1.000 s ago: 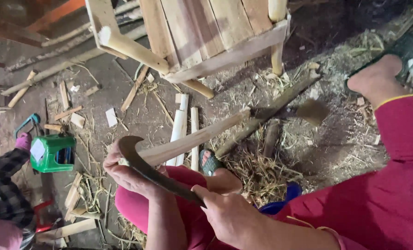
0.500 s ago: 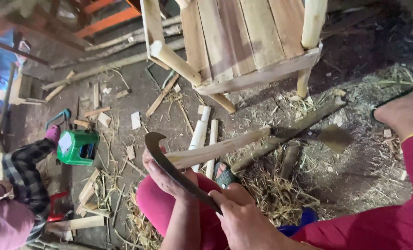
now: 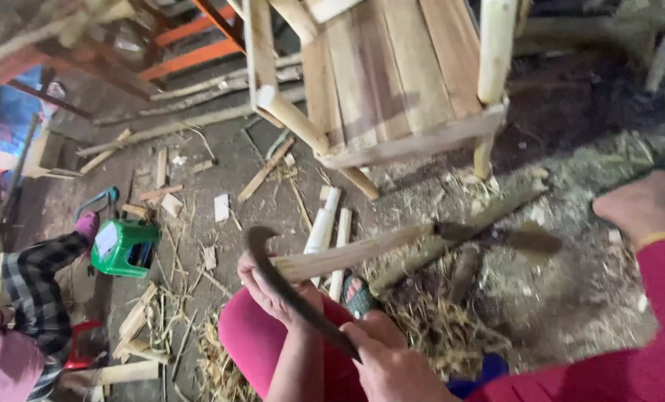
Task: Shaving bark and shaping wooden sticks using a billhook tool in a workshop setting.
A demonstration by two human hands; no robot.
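My left hand (image 3: 273, 286) grips the near end of a long peeled wooden stick (image 3: 347, 254) that slants away to the right over the ground. My right hand (image 3: 392, 361) is closed around the handle of a curved dark blade (image 3: 273, 272), whose hooked tip rises just left of the stick's end. The blade lies against the stick near my left hand. My legs in pink-red trousers (image 3: 250, 339) are below both hands. Wood shavings (image 3: 429, 327) are piled under the stick.
A wooden chair frame (image 3: 392, 82) stands ahead. Peeled sticks (image 3: 325, 231), offcuts and poles litter the dirt floor. A small green stool (image 3: 124, 249) sits at left beside another person in checked trousers (image 3: 35, 298). A bare foot (image 3: 638, 205) shows at right.
The view has shifted, so everything sits further right and lower in the picture. My hands keep the same hold on the stick and the curved blade.
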